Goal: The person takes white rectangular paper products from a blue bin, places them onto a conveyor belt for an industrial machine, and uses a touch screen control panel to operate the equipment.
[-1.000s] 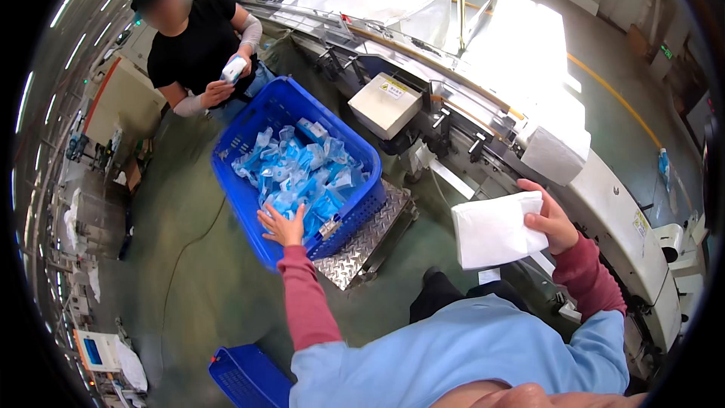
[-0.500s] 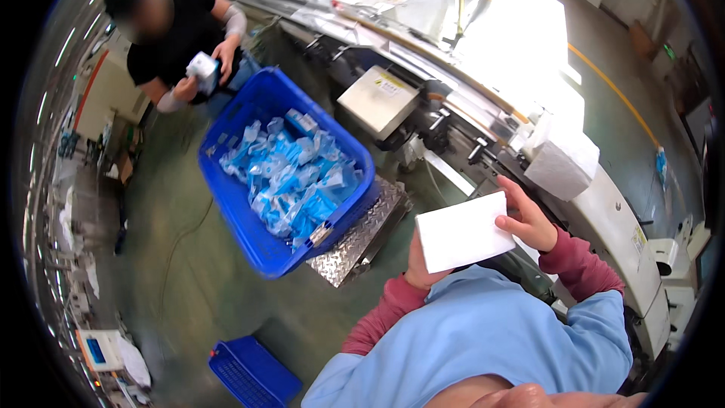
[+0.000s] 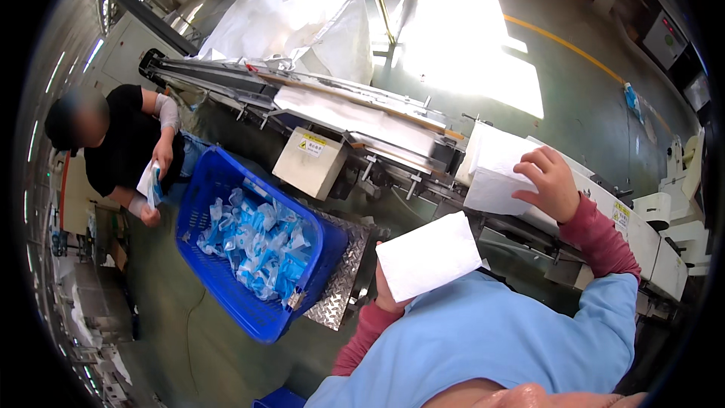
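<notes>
sunlit factory floor with a long conveyor line (image 3: 355,117) crossing it. left hand (image 3: 387,296) is clamped on a white flat pack (image 3: 427,255) held against the chest, while right hand (image 3: 549,181) rests with fingers spread on a white stack (image 3: 498,170) at the line's near edge. beside the line, a blue crate (image 3: 253,245) of blue-white packets sits on a metal plate, and a co-worker (image 3: 124,147) stands beyond it.

Around me: green concrete floor (image 3: 596,98) with a yellow line (image 3: 574,49), a sunlit patch (image 3: 468,60), and a long conveyor machine (image 3: 340,117).
</notes>
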Motion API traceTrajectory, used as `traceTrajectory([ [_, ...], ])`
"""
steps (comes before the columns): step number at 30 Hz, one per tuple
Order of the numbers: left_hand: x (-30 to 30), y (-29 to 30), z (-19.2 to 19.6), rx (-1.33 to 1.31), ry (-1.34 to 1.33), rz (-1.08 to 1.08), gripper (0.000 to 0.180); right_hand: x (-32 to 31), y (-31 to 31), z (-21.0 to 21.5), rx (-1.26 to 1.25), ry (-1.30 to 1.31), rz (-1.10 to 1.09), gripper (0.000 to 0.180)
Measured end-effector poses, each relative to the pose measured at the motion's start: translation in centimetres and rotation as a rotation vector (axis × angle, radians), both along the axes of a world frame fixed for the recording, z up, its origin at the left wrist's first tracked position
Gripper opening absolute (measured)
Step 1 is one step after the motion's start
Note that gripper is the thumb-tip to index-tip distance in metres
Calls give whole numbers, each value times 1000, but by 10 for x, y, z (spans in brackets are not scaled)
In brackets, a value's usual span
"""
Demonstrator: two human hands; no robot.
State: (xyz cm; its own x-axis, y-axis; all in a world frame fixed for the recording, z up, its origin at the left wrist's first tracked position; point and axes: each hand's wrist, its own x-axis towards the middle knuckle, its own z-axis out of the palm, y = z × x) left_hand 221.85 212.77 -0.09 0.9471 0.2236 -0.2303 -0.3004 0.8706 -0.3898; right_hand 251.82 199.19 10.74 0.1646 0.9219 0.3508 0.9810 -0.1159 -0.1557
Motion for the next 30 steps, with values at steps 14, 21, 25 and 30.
traceTrajectory([
  [14,-1,71,3,-228,48,-187,78,-44,-35,-130,225,-399,-169,49],
  [21,-1,86,2,491,144,-327,79,-49,-22,-40,170,-221,-295,44],
  [25,-4,84,-3,374,45,-366,79,-22,8,-8,217,-110,-487,49],
  [30,-10,85,-7,350,-12,-365,79,-17,14,-2,167,-433,-325,42],
])
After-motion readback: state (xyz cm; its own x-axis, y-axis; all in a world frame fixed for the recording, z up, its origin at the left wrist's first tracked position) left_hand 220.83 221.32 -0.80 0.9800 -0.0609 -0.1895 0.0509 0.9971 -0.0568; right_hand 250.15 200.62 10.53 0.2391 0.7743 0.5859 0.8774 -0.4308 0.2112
